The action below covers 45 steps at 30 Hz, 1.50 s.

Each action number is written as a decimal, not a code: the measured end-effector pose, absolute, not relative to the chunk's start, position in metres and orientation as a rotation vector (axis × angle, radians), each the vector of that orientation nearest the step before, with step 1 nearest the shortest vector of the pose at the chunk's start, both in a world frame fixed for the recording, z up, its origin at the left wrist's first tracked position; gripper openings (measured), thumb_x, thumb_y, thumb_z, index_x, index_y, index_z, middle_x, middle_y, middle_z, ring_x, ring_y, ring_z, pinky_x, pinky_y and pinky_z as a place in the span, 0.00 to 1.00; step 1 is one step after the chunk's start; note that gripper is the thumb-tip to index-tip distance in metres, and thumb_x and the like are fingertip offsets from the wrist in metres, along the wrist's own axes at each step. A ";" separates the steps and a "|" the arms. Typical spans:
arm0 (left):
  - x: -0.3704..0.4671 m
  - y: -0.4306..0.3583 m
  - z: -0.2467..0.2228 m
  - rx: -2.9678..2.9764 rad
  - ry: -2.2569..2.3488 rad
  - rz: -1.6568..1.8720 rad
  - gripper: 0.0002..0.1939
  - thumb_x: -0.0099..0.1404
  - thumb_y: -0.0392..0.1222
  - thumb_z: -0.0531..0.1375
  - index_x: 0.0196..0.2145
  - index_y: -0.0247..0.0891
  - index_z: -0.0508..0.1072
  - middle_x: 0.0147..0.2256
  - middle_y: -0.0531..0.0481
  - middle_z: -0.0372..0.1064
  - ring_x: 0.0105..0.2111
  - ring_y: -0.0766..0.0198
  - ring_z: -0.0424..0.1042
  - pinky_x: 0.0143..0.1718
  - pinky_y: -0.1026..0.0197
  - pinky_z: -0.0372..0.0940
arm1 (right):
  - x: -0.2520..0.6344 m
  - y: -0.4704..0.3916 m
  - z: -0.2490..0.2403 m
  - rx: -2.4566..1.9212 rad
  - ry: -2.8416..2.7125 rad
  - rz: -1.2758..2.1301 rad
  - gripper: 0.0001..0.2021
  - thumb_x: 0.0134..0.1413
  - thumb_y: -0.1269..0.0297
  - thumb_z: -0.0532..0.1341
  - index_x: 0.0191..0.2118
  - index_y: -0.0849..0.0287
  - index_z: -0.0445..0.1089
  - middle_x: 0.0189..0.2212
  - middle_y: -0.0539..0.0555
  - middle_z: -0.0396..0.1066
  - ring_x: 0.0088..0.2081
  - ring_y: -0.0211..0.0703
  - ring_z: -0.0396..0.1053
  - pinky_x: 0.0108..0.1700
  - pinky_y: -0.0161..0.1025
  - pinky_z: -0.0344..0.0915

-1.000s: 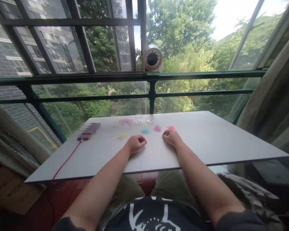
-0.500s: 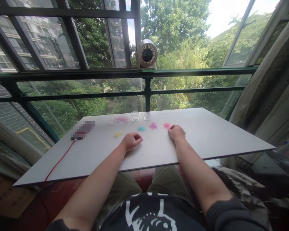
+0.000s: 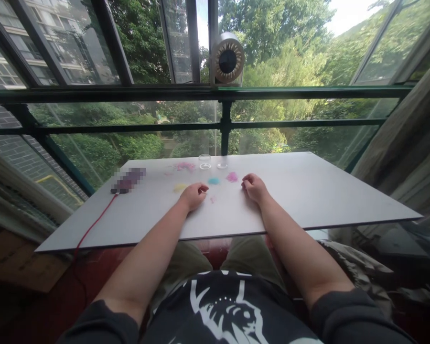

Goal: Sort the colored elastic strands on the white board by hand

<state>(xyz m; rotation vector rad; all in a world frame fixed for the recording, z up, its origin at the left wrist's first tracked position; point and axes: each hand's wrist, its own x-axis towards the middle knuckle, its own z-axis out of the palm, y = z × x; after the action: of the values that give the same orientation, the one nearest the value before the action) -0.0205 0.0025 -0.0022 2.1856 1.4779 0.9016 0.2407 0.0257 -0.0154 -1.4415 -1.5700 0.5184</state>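
Note:
My left hand rests on the table with its fingers curled in; whether anything small is between them I cannot make out. A few small pink bits lie just right of its fingertips, and a pile of small yellow pieces is behind it. Across from it, my right hand is bent down to the tabletop, fingertips together, their contents hidden. Left of those fingertips sits a purple-pink pile, then a teal pile. A looser pink pile lies farther back.
A clear round container and a clear lid-like disc stand near the back edge of the white table. At the left, a blurred-out device trails a red cable. A round fan-like object sits on the railing.
The view has tilted down. My right hand has moved left, and the red-pink pile there is out of sight. My left hand has drawn back left, and pink bits now show beside it.

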 end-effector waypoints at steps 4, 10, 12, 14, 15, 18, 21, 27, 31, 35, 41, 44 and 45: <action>-0.017 -0.001 -0.003 2.262 1.353 0.824 0.17 0.48 0.31 0.52 0.36 0.36 0.73 0.33 0.49 0.72 0.30 0.66 0.67 0.36 0.64 0.64 | 0.237 0.020 -0.012 -1.504 -1.568 0.367 0.08 0.46 0.69 0.50 0.31 0.59 0.66 0.27 0.51 0.71 0.31 0.39 0.66 0.36 0.36 0.60; -0.018 0.001 0.000 2.004 1.250 1.154 0.17 0.50 0.32 0.49 0.36 0.34 0.71 0.31 0.49 0.71 0.32 0.65 0.68 0.37 0.63 0.63 | 0.203 0.001 -0.006 -1.287 -1.985 0.306 0.08 0.45 0.71 0.52 0.31 0.59 0.67 0.27 0.51 0.69 0.29 0.38 0.63 0.34 0.34 0.59; -0.021 0.002 0.002 1.884 1.178 1.305 0.16 0.50 0.32 0.48 0.35 0.33 0.70 0.28 0.49 0.70 0.30 0.66 0.67 0.34 0.64 0.63 | 0.193 -0.003 -0.006 -1.208 -2.113 0.279 0.07 0.45 0.72 0.53 0.30 0.59 0.67 0.28 0.52 0.68 0.31 0.39 0.63 0.36 0.34 0.58; -0.025 0.004 0.007 1.713 1.095 1.476 0.15 0.50 0.33 0.48 0.33 0.33 0.69 0.26 0.50 0.68 0.27 0.68 0.65 0.30 0.65 0.62 | 0.189 -0.004 -0.006 -1.181 -2.168 0.253 0.07 0.45 0.73 0.53 0.30 0.59 0.67 0.29 0.53 0.68 0.33 0.40 0.62 0.37 0.35 0.58; -0.029 0.004 0.010 1.604 1.051 1.560 0.14 0.50 0.34 0.48 0.33 0.33 0.69 0.25 0.50 0.67 0.25 0.68 0.64 0.27 0.66 0.60 | 0.188 -0.005 -0.007 -1.179 -2.171 0.250 0.07 0.45 0.73 0.53 0.30 0.59 0.67 0.29 0.53 0.68 0.33 0.40 0.62 0.38 0.35 0.58; -0.046 0.003 0.021 1.286 0.921 1.734 0.13 0.52 0.37 0.47 0.33 0.33 0.67 0.24 0.50 0.65 0.23 0.70 0.63 0.23 0.68 0.57 | 0.190 -0.004 -0.007 -1.173 -2.143 0.265 0.07 0.46 0.72 0.52 0.29 0.60 0.67 0.28 0.53 0.68 0.31 0.39 0.62 0.36 0.35 0.58; -0.074 -0.001 0.030 1.166 0.897 1.752 0.12 0.51 0.38 0.48 0.33 0.34 0.67 0.24 0.51 0.64 0.22 0.71 0.62 0.21 0.69 0.56 | 0.191 -0.003 -0.007 -1.167 -2.139 0.255 0.07 0.46 0.72 0.52 0.29 0.60 0.67 0.28 0.53 0.68 0.31 0.39 0.62 0.35 0.34 0.58; -0.120 -0.016 0.032 1.463 1.434 1.413 0.15 0.52 0.43 0.54 0.35 0.33 0.71 0.27 0.49 0.68 0.22 0.70 0.63 0.23 0.68 0.57 | 0.191 -0.005 -0.006 -1.190 -2.150 0.244 0.07 0.45 0.73 0.53 0.29 0.60 0.67 0.28 0.53 0.69 0.30 0.39 0.63 0.35 0.33 0.58; -0.114 -0.032 0.023 2.050 1.693 0.747 0.16 0.49 0.50 0.60 0.34 0.37 0.75 0.30 0.50 0.72 0.28 0.64 0.67 0.30 0.64 0.60 | 0.191 -0.005 -0.007 -1.185 -2.150 0.239 0.07 0.45 0.73 0.53 0.28 0.60 0.67 0.28 0.53 0.69 0.30 0.39 0.63 0.34 0.34 0.58; -0.099 -0.037 0.015 2.371 1.772 0.565 0.11 0.54 0.47 0.56 0.30 0.40 0.75 0.31 0.50 0.72 0.30 0.63 0.68 0.32 0.63 0.59 | 0.191 -0.003 -0.009 -1.186 -2.144 0.219 0.06 0.46 0.72 0.53 0.28 0.60 0.67 0.28 0.53 0.69 0.30 0.39 0.63 0.35 0.34 0.58; -0.105 -0.015 0.026 2.457 1.900 0.597 0.11 0.57 0.45 0.54 0.31 0.39 0.74 0.32 0.49 0.72 0.32 0.62 0.68 0.33 0.63 0.60 | 0.189 -0.002 -0.011 -1.183 -2.158 0.221 0.06 0.46 0.72 0.53 0.28 0.60 0.66 0.28 0.53 0.69 0.30 0.39 0.63 0.35 0.34 0.58; -0.108 0.001 0.032 2.413 1.982 0.647 0.11 0.57 0.44 0.54 0.32 0.39 0.75 0.33 0.49 0.73 0.33 0.62 0.69 0.34 0.64 0.61 | 0.189 -0.003 -0.011 -1.190 -2.154 0.221 0.06 0.46 0.72 0.53 0.28 0.60 0.66 0.28 0.53 0.69 0.31 0.39 0.63 0.35 0.35 0.58; -0.108 0.006 0.033 2.401 1.988 0.623 0.11 0.57 0.44 0.54 0.32 0.39 0.75 0.33 0.49 0.73 0.33 0.62 0.70 0.34 0.64 0.62 | 0.189 -0.003 -0.010 -1.190 -2.153 0.224 0.06 0.46 0.72 0.53 0.28 0.60 0.66 0.28 0.53 0.69 0.31 0.40 0.63 0.35 0.35 0.58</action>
<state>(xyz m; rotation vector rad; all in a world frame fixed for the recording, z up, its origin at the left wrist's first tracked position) -0.1079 0.0057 0.0326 2.4005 1.9885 0.6234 0.1885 -0.0026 -0.0104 -1.1901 -2.1532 0.2240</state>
